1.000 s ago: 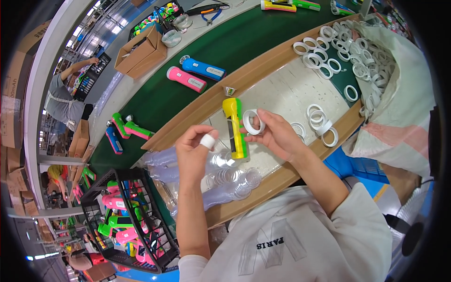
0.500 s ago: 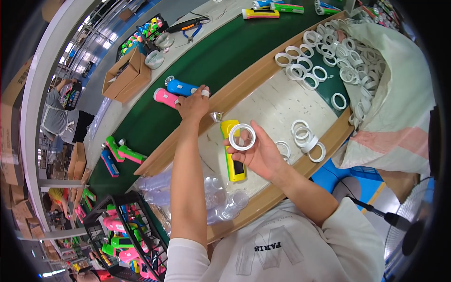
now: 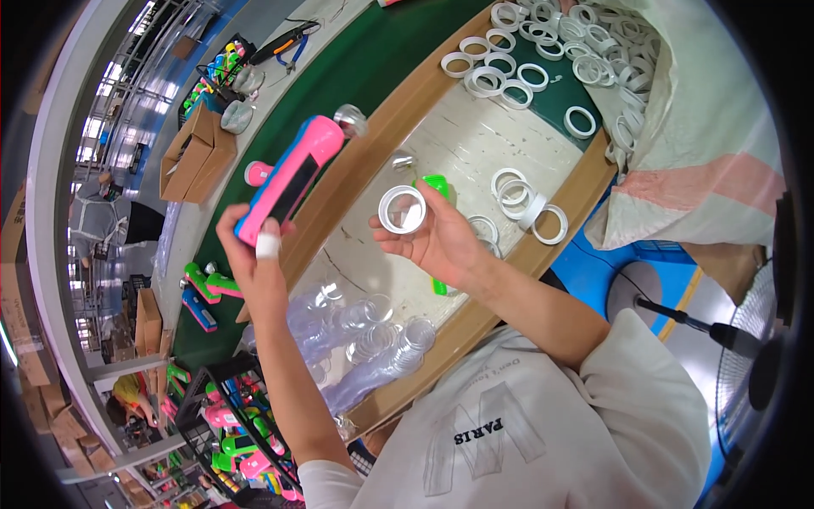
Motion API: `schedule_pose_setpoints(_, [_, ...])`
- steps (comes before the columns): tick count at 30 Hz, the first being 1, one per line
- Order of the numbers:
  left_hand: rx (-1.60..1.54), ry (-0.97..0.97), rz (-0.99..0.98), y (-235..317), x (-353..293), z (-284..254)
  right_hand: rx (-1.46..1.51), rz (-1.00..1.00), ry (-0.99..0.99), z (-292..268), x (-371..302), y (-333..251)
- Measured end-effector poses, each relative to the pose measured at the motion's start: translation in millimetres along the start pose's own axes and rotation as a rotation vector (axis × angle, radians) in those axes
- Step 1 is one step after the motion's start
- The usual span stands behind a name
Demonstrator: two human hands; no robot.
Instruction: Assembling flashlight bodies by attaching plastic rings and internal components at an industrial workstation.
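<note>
My left hand [image 3: 257,271], a white wrap on one finger, grips a pink-and-blue flashlight [image 3: 292,180] by its tail end. The flashlight is raised and tilted, its clear round head [image 3: 349,121] pointing up and away. My right hand [image 3: 451,244] holds a white plastic ring [image 3: 383,211] by its side, opening facing up. Under that hand a green flashlight [image 3: 436,183] lies on the pale board, mostly covered by the hand. Another flashlight's pink end [image 3: 257,174] shows on the green belt behind the raised one.
Stacked clear plastic discs [image 3: 370,341] in film lie at the board's near left. Loose white rings [image 3: 549,224] lie right of my right hand; many more spill from a white sack [image 3: 678,161]. A cardboard box [image 3: 197,155] stands beyond the belt [image 3: 373,59], a black crate [image 3: 203,416] at lower left.
My left hand has lifted the pink-and-blue flashlight off the belt and brought it nearer. My right hand still holds the ring. The whole view has shifted.
</note>
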State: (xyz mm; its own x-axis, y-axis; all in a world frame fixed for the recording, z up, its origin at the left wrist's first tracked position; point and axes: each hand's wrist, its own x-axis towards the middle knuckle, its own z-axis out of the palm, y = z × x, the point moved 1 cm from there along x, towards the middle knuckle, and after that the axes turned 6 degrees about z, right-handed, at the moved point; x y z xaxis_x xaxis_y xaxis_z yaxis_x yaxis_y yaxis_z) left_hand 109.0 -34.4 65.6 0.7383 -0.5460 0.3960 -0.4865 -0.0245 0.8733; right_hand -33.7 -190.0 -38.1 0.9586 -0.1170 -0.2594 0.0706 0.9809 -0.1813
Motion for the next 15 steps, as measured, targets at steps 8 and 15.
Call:
schedule_pose_setpoints(8, [0.129, -0.204, 0.182, 50, -111, -31, -0.023, -0.043, -0.040, 6, -7, 8])
schedule_pose_setpoints(15, [-0.246, -0.041, -0.026, 66, -114, -26, -0.073, -0.041, -0.015, 11, -13, 11])
